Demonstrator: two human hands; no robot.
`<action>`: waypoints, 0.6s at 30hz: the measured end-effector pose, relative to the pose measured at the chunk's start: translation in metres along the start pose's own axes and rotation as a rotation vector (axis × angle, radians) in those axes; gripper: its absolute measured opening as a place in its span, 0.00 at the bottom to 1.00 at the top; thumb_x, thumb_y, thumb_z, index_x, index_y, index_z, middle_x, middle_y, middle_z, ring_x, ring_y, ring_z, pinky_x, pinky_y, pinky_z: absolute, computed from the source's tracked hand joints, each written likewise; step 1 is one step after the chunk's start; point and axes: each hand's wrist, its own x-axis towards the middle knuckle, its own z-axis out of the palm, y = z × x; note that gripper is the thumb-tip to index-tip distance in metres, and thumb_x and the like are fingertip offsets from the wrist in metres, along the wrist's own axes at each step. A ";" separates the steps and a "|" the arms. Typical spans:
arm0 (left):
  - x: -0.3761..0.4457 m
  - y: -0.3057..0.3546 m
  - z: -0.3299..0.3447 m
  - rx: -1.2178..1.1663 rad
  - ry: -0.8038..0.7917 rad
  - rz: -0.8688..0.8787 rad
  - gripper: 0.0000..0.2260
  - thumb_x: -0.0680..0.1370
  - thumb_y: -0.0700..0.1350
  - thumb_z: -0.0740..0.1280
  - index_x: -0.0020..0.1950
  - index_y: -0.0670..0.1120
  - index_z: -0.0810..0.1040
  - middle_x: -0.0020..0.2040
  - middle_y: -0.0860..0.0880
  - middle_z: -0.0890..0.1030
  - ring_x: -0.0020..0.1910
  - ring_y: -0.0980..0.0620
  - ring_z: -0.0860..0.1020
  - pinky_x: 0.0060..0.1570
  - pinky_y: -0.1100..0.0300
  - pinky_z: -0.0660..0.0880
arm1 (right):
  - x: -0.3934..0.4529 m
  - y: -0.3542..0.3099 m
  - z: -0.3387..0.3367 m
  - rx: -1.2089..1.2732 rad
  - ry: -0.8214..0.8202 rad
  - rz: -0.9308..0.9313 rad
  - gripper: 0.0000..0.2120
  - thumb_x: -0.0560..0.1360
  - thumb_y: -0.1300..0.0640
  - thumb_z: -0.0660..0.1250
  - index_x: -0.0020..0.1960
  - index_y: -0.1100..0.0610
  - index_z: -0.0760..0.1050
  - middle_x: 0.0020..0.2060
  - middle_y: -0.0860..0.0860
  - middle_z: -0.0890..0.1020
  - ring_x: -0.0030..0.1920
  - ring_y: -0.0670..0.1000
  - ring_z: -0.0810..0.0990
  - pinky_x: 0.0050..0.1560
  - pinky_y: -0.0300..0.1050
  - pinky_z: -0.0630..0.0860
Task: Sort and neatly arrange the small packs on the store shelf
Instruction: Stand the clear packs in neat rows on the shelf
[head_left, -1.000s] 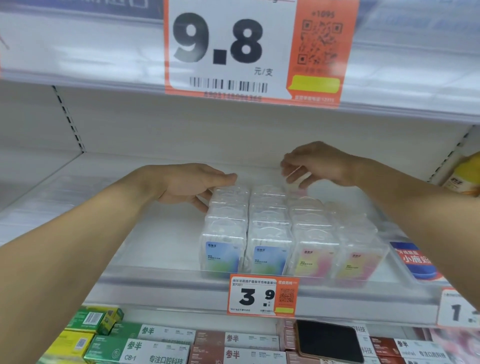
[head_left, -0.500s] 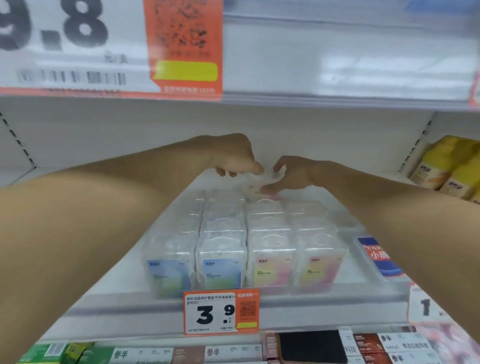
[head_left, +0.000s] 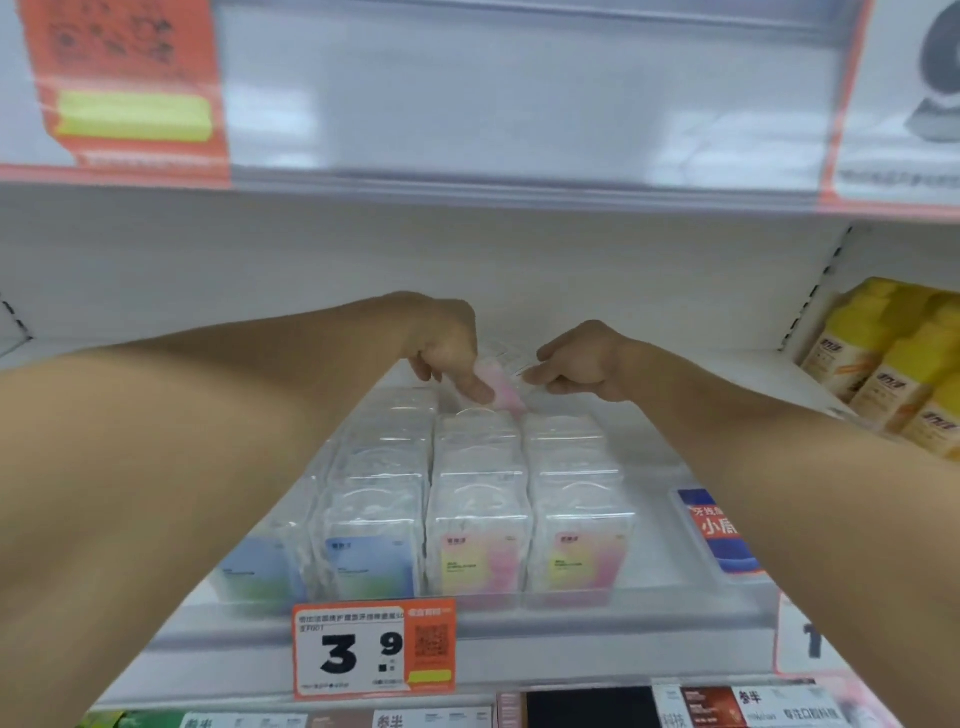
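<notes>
Clear small packs stand in four rows running back on the white shelf (head_left: 597, 654). The two left rows carry blue labels (head_left: 363, 564), the two right rows pink-yellow labels (head_left: 480, 564). Behind the rows, one pink-labelled pack (head_left: 501, 392) is held tilted above the back of the third row. My left hand (head_left: 447, 353) grips it from above with curled fingers. My right hand (head_left: 576, 364) pinches its clear right edge. My left forearm hides part of the leftmost row.
An orange price tag reading 3.9 (head_left: 374, 649) hangs on the shelf's front rail. A blue flat pack (head_left: 722, 530) lies right of the rows, and yellow bottles (head_left: 893, 364) stand at the far right. The upper shelf edge (head_left: 519, 171) hangs overhead. Boxed goods fill the shelf below.
Both hands left the tops of the back packs and met behind the rows. They now hold a pink-labelled pack, tilted. The view shifted right and closer.
</notes>
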 end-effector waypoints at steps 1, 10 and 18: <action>-0.002 -0.001 -0.003 -0.030 0.040 0.013 0.26 0.67 0.55 0.78 0.55 0.38 0.80 0.45 0.47 0.78 0.44 0.49 0.79 0.43 0.59 0.79 | -0.002 0.000 -0.002 0.020 -0.012 -0.001 0.20 0.69 0.69 0.77 0.59 0.69 0.78 0.50 0.59 0.81 0.47 0.52 0.80 0.61 0.47 0.78; -0.019 -0.021 -0.019 -0.188 0.282 0.079 0.19 0.74 0.43 0.73 0.64 0.41 0.76 0.55 0.46 0.76 0.49 0.46 0.80 0.39 0.60 0.79 | -0.008 -0.003 0.000 -0.357 -0.003 0.091 0.24 0.66 0.39 0.78 0.38 0.57 0.73 0.27 0.52 0.69 0.27 0.51 0.66 0.36 0.42 0.69; -0.025 -0.031 -0.015 -0.311 0.243 0.097 0.14 0.79 0.49 0.65 0.63 0.47 0.77 0.56 0.47 0.78 0.52 0.47 0.79 0.48 0.57 0.80 | -0.016 0.009 0.000 -0.235 0.260 -0.277 0.21 0.67 0.72 0.72 0.53 0.55 0.71 0.48 0.54 0.75 0.44 0.55 0.76 0.33 0.39 0.76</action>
